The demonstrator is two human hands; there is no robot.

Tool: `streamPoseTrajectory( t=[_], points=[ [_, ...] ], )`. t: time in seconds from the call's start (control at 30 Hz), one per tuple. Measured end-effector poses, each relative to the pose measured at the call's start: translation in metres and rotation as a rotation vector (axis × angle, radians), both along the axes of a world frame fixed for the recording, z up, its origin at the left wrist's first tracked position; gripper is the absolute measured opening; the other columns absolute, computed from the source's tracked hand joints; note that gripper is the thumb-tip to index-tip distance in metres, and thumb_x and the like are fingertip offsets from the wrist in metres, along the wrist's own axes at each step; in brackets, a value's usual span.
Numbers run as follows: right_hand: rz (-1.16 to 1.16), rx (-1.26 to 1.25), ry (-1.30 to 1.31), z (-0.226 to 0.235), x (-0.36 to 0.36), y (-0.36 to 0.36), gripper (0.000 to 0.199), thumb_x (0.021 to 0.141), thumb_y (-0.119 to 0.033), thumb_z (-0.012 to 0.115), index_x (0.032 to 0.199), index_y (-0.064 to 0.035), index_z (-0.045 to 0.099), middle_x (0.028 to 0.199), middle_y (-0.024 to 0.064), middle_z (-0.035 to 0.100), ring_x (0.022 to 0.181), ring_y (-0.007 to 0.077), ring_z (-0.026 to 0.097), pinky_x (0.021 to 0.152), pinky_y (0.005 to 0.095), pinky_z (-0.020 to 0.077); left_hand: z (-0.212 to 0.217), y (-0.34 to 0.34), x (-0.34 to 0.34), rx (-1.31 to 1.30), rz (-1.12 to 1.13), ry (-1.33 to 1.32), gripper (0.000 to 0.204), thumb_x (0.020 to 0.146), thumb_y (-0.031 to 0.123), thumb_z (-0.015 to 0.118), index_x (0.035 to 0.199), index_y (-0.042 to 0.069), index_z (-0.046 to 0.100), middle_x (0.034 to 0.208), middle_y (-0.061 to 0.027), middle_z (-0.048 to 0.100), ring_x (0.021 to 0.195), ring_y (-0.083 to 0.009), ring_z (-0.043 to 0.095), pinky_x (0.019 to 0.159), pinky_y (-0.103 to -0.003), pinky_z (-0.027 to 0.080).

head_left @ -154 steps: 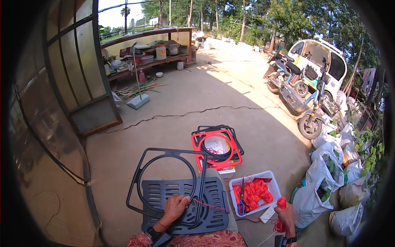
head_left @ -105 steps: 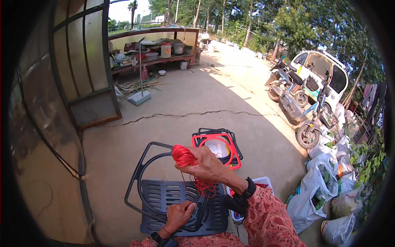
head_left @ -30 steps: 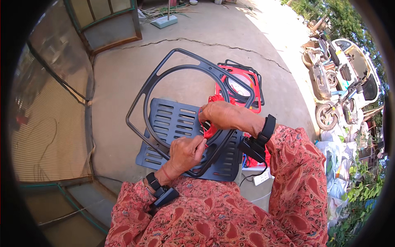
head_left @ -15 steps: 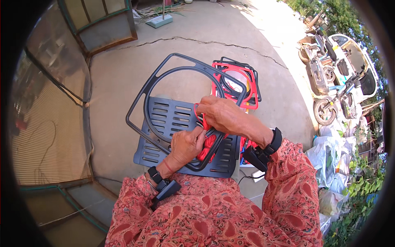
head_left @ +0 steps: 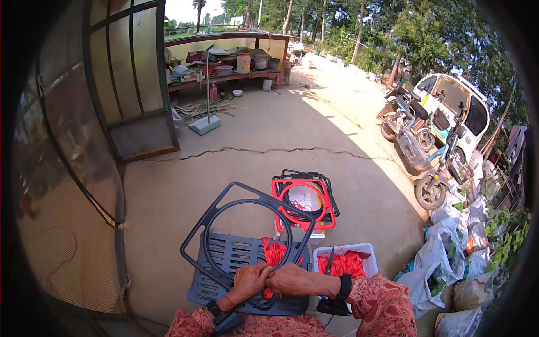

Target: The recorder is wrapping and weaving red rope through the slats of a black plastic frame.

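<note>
A black plastic frame [head_left: 196,231] with a round ring inside it lies tilted over a dark slatted board [head_left: 206,283] across my lap. A bundle of red cord [head_left: 274,254] hangs at the ring's right part. My left hand [head_left: 248,282] is closed on the near side of the frame. Beside it, my right hand [head_left: 297,279] is closed, knuckles up, its fingertips meeting the left hand's. What the right fingers pinch is hidden. Red strands show just beneath the hands.
Ahead, a red frame [head_left: 279,209] and black frames [head_left: 332,197] are stacked. At right stands a white bin [head_left: 369,259] of red cord with dark-handled scissors [head_left: 330,261]. Farther out are sacks [head_left: 441,247], a scooter [head_left: 431,191], a dustpan [head_left: 205,124] and a glazed door [head_left: 135,67].
My view has tilted up, showing more of the yard. My right hand has come down from the ring's upper right to meet my left hand. The red bundle is now more exposed.
</note>
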State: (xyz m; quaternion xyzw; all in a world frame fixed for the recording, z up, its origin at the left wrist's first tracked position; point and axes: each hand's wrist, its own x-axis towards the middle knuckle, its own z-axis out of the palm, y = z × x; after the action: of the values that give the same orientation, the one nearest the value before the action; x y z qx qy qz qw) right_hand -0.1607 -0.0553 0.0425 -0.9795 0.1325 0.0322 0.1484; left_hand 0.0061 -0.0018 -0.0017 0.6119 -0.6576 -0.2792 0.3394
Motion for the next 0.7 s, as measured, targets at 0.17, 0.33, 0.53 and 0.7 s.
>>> streamPoseTrajectory(
  t=[0.17,0.33,0.53,0.7],
  points=[
    [0.054,0.005,-0.061,-0.014,0.007,-0.007,0.008,0.079,-0.014,0.061,0.078,-0.0071,0.065,0.068,0.0126,0.065,0.064,0.0308,0.067,0.052,0.0414,0.0506,-0.01,-0.007,0.006,0.077,-0.019,-0.022,0.025,0.093,0.036,0.061,0.089,0.013,0.071,0.073,-0.0134,0.067,0.071,-0.0366,0.066,0.064,-0.045,0.051],
    [0.094,-0.185,-0.001,-0.022,0.01,0.0,0.007,0.077,-0.012,0.063,0.077,-0.0058,0.065,0.07,0.0145,0.066,0.063,0.0328,0.067,0.051,0.0424,0.0503,-0.011,-0.007,0.009,0.089,-0.049,0.024,0.028,0.093,0.039,0.06,0.087,0.013,0.071,0.075,-0.0146,0.067,0.073,-0.0378,0.066,0.064,-0.047,0.051],
    [0.147,0.086,0.044,-0.004,0.013,0.0,0.01,0.073,-0.011,0.064,0.075,-0.002,0.064,0.068,0.0155,0.065,0.063,0.0333,0.068,0.051,0.0439,0.0506,-0.01,-0.007,0.01,0.186,-0.103,0.034,0.022,0.093,0.031,0.063,0.096,0.011,0.072,0.079,-0.0127,0.068,0.076,-0.0319,0.068,0.067,-0.038,0.052],
    [0.133,0.023,0.102,-0.008,0.019,0.004,0.012,0.074,-0.012,0.062,0.08,-0.0015,0.066,0.07,0.017,0.065,0.066,0.0349,0.068,0.053,0.0448,0.0514,-0.015,-0.004,0.01,0.142,-0.112,0.007,0.021,0.093,0.03,0.062,0.096,0.011,0.071,0.082,-0.0123,0.069,0.078,-0.032,0.068,0.068,-0.038,0.052]
  ],
)
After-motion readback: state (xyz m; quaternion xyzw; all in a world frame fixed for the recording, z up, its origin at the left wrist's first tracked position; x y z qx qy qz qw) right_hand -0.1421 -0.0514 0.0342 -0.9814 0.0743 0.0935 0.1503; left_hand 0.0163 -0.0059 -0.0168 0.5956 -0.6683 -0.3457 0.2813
